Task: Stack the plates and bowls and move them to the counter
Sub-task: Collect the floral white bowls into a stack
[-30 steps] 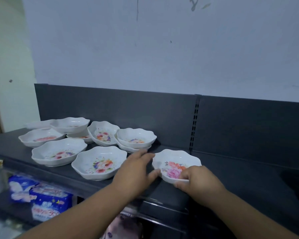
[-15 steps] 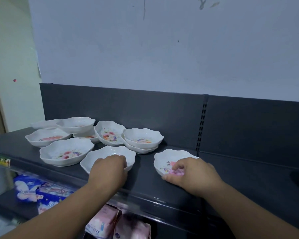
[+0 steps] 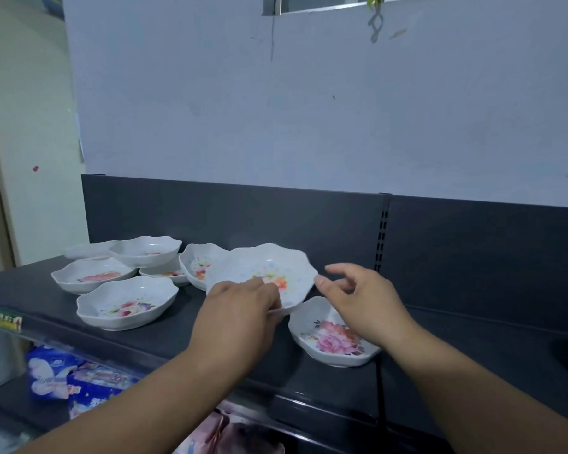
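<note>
Eight floral dishes are visible on the dark shelf (image 3: 473,339); any behind the raised one cannot be counted.

- **Raised bowl** (image 3: 266,267): one, at frame centre, tilted and clear of the shelf. The left hand (image 3: 240,306) grips its near rim with curled fingers.
- **Pink-flower bowl** (image 3: 335,339): one, at centre right, resting on the shelf. The right hand (image 3: 364,299) hovers over it, fingers loosely spread and holding nothing. Its thumb is just beside the raised bowl's rim; contact cannot be told.
- **Left group** (image 3: 127,301): six dishes at centre left, mostly single, with one bowl sitting on another at the back.

Progress: stacking appears barely begun, probably the first bowl going onto the pink-flower bowl. Nearly all the stacking, and the carry to the counter, remain.
</note>
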